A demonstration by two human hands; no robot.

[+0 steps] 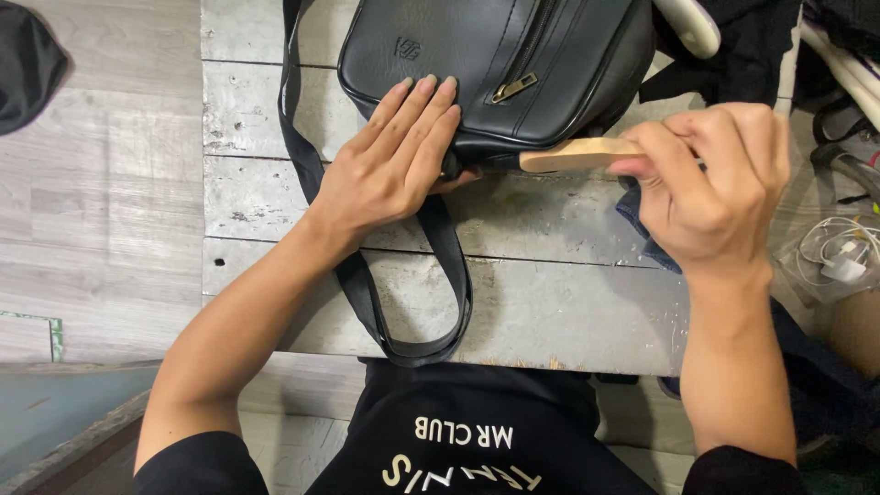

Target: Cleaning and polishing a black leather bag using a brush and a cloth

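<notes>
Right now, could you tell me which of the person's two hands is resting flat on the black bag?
The left hand: it lies palm down, fingers spread on the black bag. The right hand is closed around a wooden handle beside the bag's edge.

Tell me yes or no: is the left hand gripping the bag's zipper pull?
No, the left hand lies flat on the black bag near its lower edge, while the brass zipper pull hangs untouched to the right of its fingertips.

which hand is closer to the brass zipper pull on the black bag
Left. The left hand lies flat on the black bag, fingertips just left of the zipper pull. The right hand is off the bag to the right, gripping a wooden piece.
</notes>
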